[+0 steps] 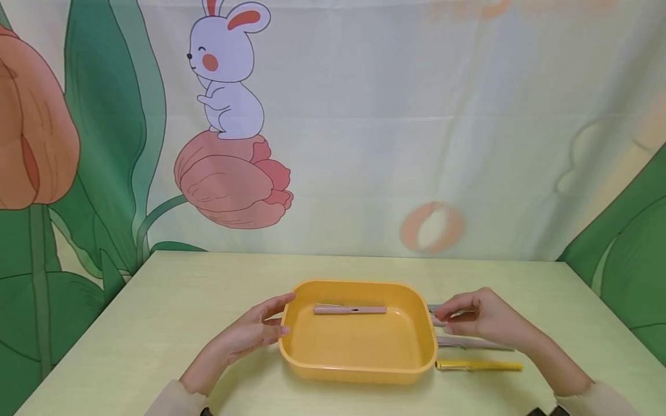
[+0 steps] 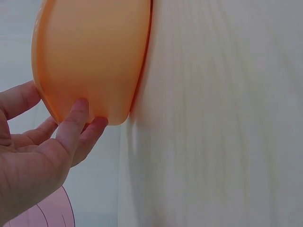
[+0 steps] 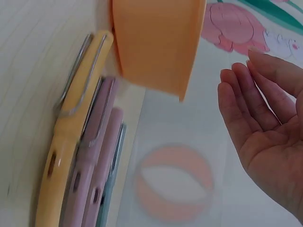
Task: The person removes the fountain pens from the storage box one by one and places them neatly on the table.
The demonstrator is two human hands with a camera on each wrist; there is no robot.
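Observation:
A yellow tray (image 1: 359, 370) stands on the table with one pink capped pen (image 1: 350, 310) lying inside near its far wall. My left hand (image 1: 255, 328) touches the tray's left end, its fingertips on the rim and outer wall (image 2: 99, 61). To the right of the tray, my right hand (image 1: 481, 315) hovers over the pens with loosely bent fingers and nothing between them. Beneath it lie a yellow pen (image 1: 478, 366), a mauve pen (image 1: 473, 343), a pink pen (image 3: 102, 175) and a blue-green pen (image 3: 113, 165), side by side. In the head view the right hand partly hides the farther pens.
The pale wooden table (image 1: 208, 289) extends around the tray. Behind it hangs a cloth backdrop (image 1: 354, 144) printed with a rabbit, tulips and leaves.

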